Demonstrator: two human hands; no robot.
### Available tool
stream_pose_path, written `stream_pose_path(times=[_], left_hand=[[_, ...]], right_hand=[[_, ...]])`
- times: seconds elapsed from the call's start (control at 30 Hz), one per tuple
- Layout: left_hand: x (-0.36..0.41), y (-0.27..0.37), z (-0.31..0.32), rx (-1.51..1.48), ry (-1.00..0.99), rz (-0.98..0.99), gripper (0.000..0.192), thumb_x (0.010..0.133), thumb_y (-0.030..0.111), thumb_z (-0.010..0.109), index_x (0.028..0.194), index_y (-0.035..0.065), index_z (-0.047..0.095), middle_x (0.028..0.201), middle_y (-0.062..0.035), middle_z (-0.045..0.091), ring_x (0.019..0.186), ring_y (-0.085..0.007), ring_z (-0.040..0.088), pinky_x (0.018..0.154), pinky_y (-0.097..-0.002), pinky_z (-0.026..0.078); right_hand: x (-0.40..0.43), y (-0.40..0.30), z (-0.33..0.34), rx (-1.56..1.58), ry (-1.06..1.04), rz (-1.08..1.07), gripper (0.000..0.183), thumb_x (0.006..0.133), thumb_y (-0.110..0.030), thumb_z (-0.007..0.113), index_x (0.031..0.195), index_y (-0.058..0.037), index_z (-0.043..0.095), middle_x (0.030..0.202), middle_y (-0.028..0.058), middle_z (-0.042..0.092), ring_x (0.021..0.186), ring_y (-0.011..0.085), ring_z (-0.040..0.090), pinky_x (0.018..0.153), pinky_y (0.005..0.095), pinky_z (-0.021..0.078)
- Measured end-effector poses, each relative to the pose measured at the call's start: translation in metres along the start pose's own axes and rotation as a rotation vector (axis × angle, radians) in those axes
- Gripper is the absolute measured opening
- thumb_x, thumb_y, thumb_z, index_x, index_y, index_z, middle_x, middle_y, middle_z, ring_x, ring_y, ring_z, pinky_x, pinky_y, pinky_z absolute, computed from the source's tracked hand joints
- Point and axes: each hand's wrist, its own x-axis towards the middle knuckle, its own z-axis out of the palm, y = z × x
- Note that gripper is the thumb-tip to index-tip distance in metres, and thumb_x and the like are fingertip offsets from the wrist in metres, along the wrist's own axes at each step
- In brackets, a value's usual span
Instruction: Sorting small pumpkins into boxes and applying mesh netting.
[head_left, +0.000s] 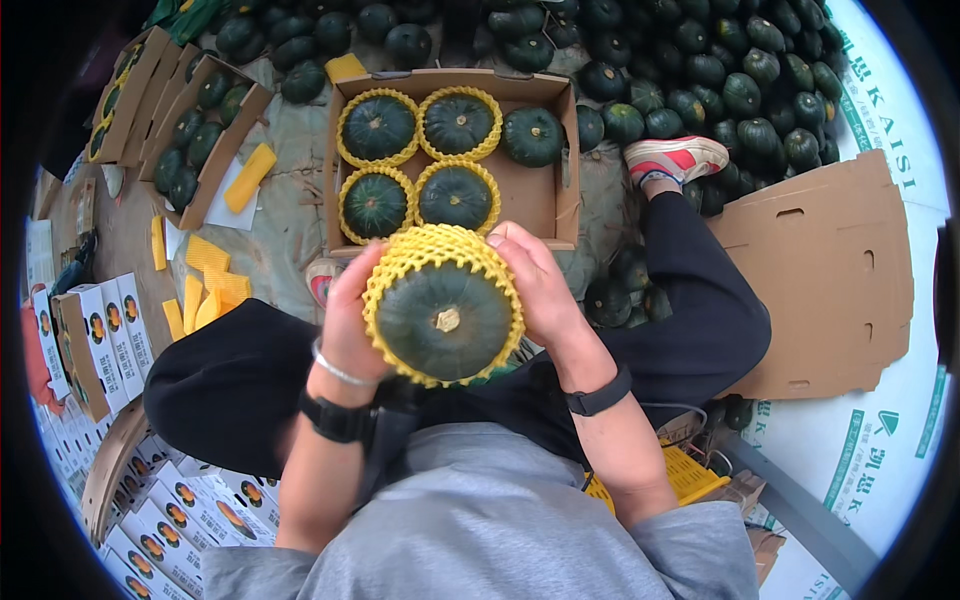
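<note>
Between my two hands is a dark green pumpkin (442, 334) with a yellow foam net sleeve (442, 244) around its sides. Its stem end faces up, uncovered. My left hand (356, 315) grips the sleeved pumpkin at the left, and my right hand (536, 281) holds the netting at its upper right. Just beyond them lies an open cardboard box (525, 217). Several sleeved pumpkins (379, 126) sit in its left and middle parts. One bare pumpkin (532, 136) stands at the box's right side, without a net.
Loose pumpkins (705, 71) are heaped at the back right. Flat yellow foam sleeves (214, 281) lie to the left, near another box of bare pumpkins (202, 142). A flat cardboard sheet (825, 277) is on the right. Printed white cartons (165, 517) fill the lower left.
</note>
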Motion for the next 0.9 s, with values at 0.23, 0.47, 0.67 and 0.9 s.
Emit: stream_pose_path(times=[0.23,0.47,0.67,0.9], left_hand=[[-0.018,-0.023,-0.007,0.085,-0.151,-0.165,0.075,0.087,0.048,0.058,0.145,0.0093,0.029,0.142,-0.0186,0.041,0.128,-0.0390,0.044,0.102,-0.0565,0.040],[-0.018,-0.018,0.013,0.314,0.137,0.190,0.071,0.077,0.002,0.066,0.140,0.0035,0.032,0.133,-0.0123,0.050,0.121,-0.0257,0.051,0.104,-0.0414,0.042],[-0.021,-0.023,0.021,0.349,0.185,0.261,0.066,0.079,0.003,0.065,0.137,0.0001,0.033,0.127,-0.0141,0.053,0.116,-0.0255,0.054,0.101,-0.0400,0.045],[-0.019,-0.040,0.028,1.094,0.281,0.592,0.093,0.069,-0.004,0.073,0.145,-0.0008,0.019,0.125,-0.0164,0.052,0.113,-0.0215,0.054,0.096,-0.0340,0.047]], right_hand=[[-0.017,-0.010,-0.001,-0.101,-0.102,-0.091,0.062,0.093,-0.033,0.060,0.139,-0.0014,0.034,0.134,0.0164,0.046,0.119,0.0195,0.048,0.100,0.0297,0.0385],[-0.027,-0.013,0.000,0.162,-0.371,-0.001,0.097,0.075,-0.007,0.076,0.151,-0.0042,0.015,0.146,0.0121,0.033,0.135,0.0190,0.033,0.111,0.0326,0.0258],[-0.043,-0.025,0.001,-0.264,-0.264,-0.207,0.097,0.071,-0.002,0.073,0.150,-0.0056,0.017,0.150,0.0182,0.024,0.137,0.0299,0.028,0.112,0.0390,0.0246],[-0.038,-0.023,0.039,-1.073,-0.059,-0.512,0.095,0.061,-0.015,0.083,0.143,-0.0334,0.036,0.146,0.0278,0.015,0.125,0.0560,0.028,0.100,0.0609,0.0329]])
